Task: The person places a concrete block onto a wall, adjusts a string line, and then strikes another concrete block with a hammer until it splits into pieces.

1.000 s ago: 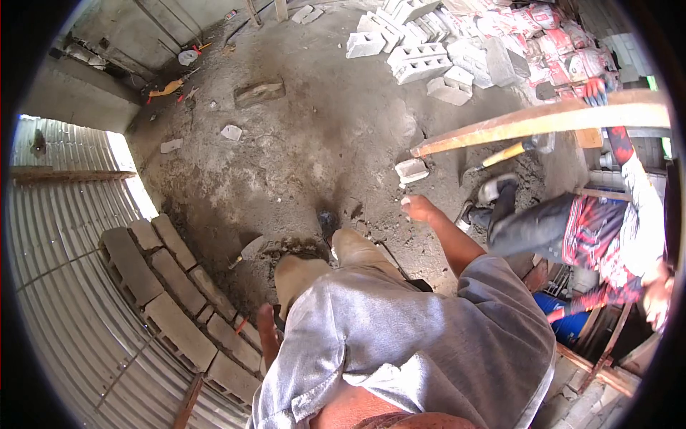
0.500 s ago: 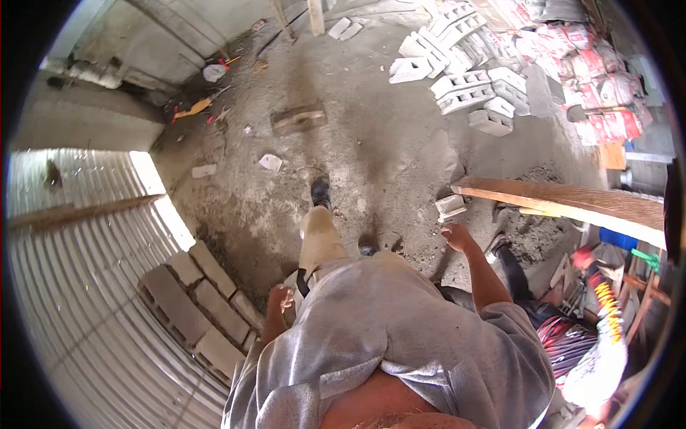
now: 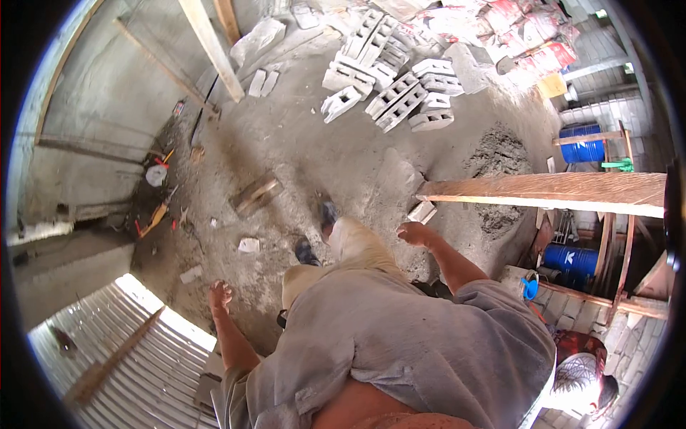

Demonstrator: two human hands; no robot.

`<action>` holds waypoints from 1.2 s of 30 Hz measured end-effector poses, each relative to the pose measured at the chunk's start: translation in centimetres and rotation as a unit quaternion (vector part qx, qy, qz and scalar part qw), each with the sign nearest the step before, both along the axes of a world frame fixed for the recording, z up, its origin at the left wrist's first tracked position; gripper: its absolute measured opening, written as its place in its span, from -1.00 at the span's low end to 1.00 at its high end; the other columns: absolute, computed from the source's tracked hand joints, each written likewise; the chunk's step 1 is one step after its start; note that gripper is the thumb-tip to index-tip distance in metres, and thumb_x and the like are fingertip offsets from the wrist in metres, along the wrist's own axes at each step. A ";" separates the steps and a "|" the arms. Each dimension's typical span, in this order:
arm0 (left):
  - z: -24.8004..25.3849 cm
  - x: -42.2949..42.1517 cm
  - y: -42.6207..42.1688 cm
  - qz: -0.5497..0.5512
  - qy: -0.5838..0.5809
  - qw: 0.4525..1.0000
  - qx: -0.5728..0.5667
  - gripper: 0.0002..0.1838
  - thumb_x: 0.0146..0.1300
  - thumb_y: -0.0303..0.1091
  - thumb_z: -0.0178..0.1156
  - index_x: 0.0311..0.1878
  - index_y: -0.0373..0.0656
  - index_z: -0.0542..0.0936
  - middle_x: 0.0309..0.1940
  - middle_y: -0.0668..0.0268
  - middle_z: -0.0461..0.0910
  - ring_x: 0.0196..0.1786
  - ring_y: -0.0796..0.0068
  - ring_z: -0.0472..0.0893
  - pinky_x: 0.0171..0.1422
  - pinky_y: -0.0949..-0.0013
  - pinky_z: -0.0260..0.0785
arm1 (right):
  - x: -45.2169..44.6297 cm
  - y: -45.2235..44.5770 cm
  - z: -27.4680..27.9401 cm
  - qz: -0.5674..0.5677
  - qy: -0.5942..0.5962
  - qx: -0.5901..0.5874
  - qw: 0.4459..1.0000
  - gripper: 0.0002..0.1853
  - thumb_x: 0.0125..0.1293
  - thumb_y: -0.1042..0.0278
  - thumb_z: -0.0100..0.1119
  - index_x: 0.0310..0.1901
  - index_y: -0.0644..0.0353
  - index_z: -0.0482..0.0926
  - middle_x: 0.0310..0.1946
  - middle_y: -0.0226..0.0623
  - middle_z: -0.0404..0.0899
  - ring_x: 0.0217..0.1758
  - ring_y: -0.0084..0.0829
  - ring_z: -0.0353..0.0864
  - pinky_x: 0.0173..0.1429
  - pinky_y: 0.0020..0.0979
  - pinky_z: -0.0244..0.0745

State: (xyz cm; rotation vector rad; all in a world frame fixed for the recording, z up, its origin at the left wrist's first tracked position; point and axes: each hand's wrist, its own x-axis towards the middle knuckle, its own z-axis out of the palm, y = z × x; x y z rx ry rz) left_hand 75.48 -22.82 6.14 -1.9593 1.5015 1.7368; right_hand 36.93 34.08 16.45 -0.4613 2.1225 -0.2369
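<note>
My left hand point(image 3: 220, 294) hangs out over the floor at the lower left, its fingers loosely curved and a little apart, with nothing seen in them. On the other side, my right hand point(image 3: 416, 234) is held low with its fingers curled together, and no object shows in it. Just beyond it in the view lies a small block piece point(image 3: 422, 211), by the near end of a long wooden beam point(image 3: 543, 191). No contact between the hand and either one can be made out. A board point(image 3: 257, 194) lies on the floor ahead.
Hollow blocks point(image 3: 396, 100) are piled ahead, with red and white sacks point(image 3: 547, 61) behind. Sand point(image 3: 500, 154) lies under the beam. Blue drums point(image 3: 570, 262) stand at the right. A co-worker point(image 3: 579, 372) is at the lower right. Tools point(image 3: 156, 214) lie by the left wall.
The view has swung left and I have stepped along the floor. My left hand has moved outward from my side. The co-worker now appears lower and farther behind at the right.
</note>
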 end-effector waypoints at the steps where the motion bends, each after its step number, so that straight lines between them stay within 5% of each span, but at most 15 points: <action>1: 0.6 -1.9 -0.9 -0.006 -0.006 1.000 0.004 -0.67 0.33 -0.27 0.07 0.08 -0.19 0.54 -0.19 0.25 0.59 -0.34 0.47 0.58 -0.34 0.39 0.43 | -1.1 0.2 -1.6 0.001 -0.008 0.014 1.000 -0.66 0.28 0.13 0.10 0.00 0.08 0.64 -0.05 -0.08 0.65 0.08 -0.06 0.59 0.15 -0.17 0.46; 5: 0.0 -7.0 -1.8 0.048 0.021 0.995 0.082 -0.73 0.35 -0.13 -0.01 -0.14 -0.11 0.55 -0.44 0.38 0.53 -0.51 0.53 0.52 -0.59 0.51 0.27 | -6.9 1.3 -8.2 0.023 -0.005 0.016 1.000 -0.68 0.25 0.18 0.15 -0.02 0.13 0.65 -0.08 -0.06 0.66 0.04 -0.05 0.61 0.12 -0.18 0.49; 7: -4.4 -6.1 -1.9 0.128 0.137 0.964 0.187 -0.74 0.32 -0.15 -0.01 -0.15 -0.05 0.59 -0.49 0.41 0.52 -0.56 0.47 0.52 -0.62 0.44 0.39 | -10.8 0.7 -11.4 0.074 -0.014 0.036 0.997 -0.70 0.23 0.24 0.14 -0.06 0.15 0.67 -0.14 -0.06 0.67 -0.01 -0.06 0.63 0.07 -0.17 0.50; 8: -4.1 -7.7 -2.2 0.071 0.111 0.974 0.184 -0.75 0.32 -0.15 0.00 -0.13 -0.05 0.58 -0.47 0.40 0.52 -0.53 0.46 0.53 -0.60 0.43 0.40 | -14.3 0.4 -15.5 0.050 -0.006 0.021 0.999 -0.70 0.23 0.24 0.14 -0.06 0.15 0.67 -0.14 -0.06 0.67 -0.01 -0.06 0.63 0.07 -0.17 0.50; 9: -2.9 -9.8 -2.1 -0.052 0.025 0.987 0.149 -0.75 0.32 -0.16 0.01 -0.11 -0.05 0.57 -0.44 0.39 0.52 -0.51 0.45 0.53 -0.58 0.41 0.41 | -16.8 0.6 -20.8 0.139 -0.030 0.099 0.985 -0.70 0.22 0.24 0.14 -0.07 0.15 0.67 -0.16 -0.06 0.68 -0.02 -0.06 0.64 0.07 -0.16 0.50; 11: -0.7 -14.6 -2.7 -0.201 -0.048 0.971 0.119 -0.74 0.31 -0.17 0.02 -0.06 -0.06 0.54 -0.39 0.37 0.52 -0.47 0.43 0.54 -0.54 0.39 0.42 | -17.2 -0.7 -20.3 0.108 -0.047 0.115 0.986 -0.68 0.23 0.21 0.13 -0.05 0.15 0.66 -0.18 -0.04 0.67 -0.02 -0.04 0.63 0.06 -0.14 0.50; 12: 0.0 -17.8 -3.4 -0.250 -0.054 0.960 0.112 -0.74 0.31 -0.17 0.03 -0.04 -0.06 0.53 -0.36 0.35 0.53 -0.45 0.42 0.54 -0.52 0.38 0.43 | -20.1 -3.0 -15.7 -0.021 -0.008 0.061 0.998 -0.67 0.24 0.19 0.13 -0.04 0.14 0.65 -0.18 -0.03 0.67 -0.02 -0.01 0.63 0.07 -0.12 0.50; 14: 1.2 -23.8 -5.6 -0.298 -0.053 0.947 0.107 -0.72 0.30 -0.18 0.04 0.00 -0.07 0.51 -0.31 0.33 0.53 -0.40 0.40 0.55 -0.48 0.36 0.45 | -22.8 -5.5 -12.5 -0.073 0.081 -0.043 0.993 -0.65 0.25 0.16 0.11 0.00 0.12 0.62 -0.11 -0.02 0.65 0.01 0.02 0.60 0.09 -0.11 0.48; 20: 1.6 -42.9 -11.7 -0.463 -0.071 0.877 0.104 -0.63 0.29 -0.21 0.09 0.13 -0.08 0.45 -0.15 0.27 0.54 -0.27 0.35 0.58 -0.36 0.28 0.51 | -27.4 -7.3 -1.6 -0.312 0.068 -0.121 0.940 -0.64 0.27 0.17 0.08 0.03 0.13 0.59 -0.02 -0.02 0.61 0.07 0.00 0.57 0.15 -0.13 0.46; 25: -2.3 -59.2 -17.9 -0.605 -0.103 0.778 0.132 -0.53 0.28 -0.24 0.12 0.24 -0.10 0.39 -0.02 0.21 0.55 -0.16 0.30 0.60 -0.26 0.22 0.55 | -18.9 -2.6 -2.6 -0.432 0.121 -0.113 0.887 -0.64 0.27 0.19 0.06 0.03 0.16 0.59 -0.04 -0.04 0.62 0.06 -0.01 0.58 0.13 -0.13 0.46; 29: -2.0 -75.2 -16.5 -0.691 -0.134 0.704 0.096 -0.52 0.27 -0.23 0.15 0.25 -0.07 0.40 -0.03 0.22 0.56 -0.17 0.31 0.60 -0.22 0.21 0.54 | -7.3 -4.4 -3.6 -0.447 0.127 0.022 0.885 -0.63 0.28 0.16 0.09 0.04 0.14 0.61 0.00 -0.08 0.62 0.08 -0.06 0.58 0.17 -0.16 0.45; 30: -2.0 -79.0 -15.3 -0.715 -0.139 0.679 0.086 -0.53 0.27 -0.22 0.16 0.24 -0.06 0.40 -0.04 0.23 0.56 -0.18 0.31 0.60 -0.22 0.20 0.54 | -5.5 -6.6 -3.0 -0.477 0.124 0.029 0.870 -0.63 0.28 0.16 0.09 0.04 0.14 0.61 0.00 -0.08 0.62 0.08 -0.06 0.58 0.17 -0.16 0.45; 32: -2.4 -86.1 -12.1 -0.761 -0.143 0.628 0.077 -0.53 0.27 -0.21 0.18 0.23 -0.04 0.42 -0.06 0.25 0.57 -0.19 0.33 0.60 -0.21 0.20 0.52 | -1.8 -10.9 -0.6 -0.714 0.038 0.006 0.699 -0.66 0.22 0.24 0.08 -0.02 0.13 0.64 -0.05 -0.11 0.65 0.07 -0.12 0.60 0.18 -0.16 0.46; 36: -2.7 -97.2 -3.6 -0.833 -0.127 0.536 0.053 -0.55 0.27 -0.19 0.21 0.22 0.00 0.44 -0.11 0.28 0.58 -0.23 0.35 0.60 -0.20 0.19 0.50 | 0.1 -20.4 2.6 -0.758 0.012 0.008 0.653 -0.66 0.21 0.22 0.11 -0.01 0.13 0.64 -0.02 -0.11 0.64 0.11 -0.13 0.59 0.19 -0.18 0.45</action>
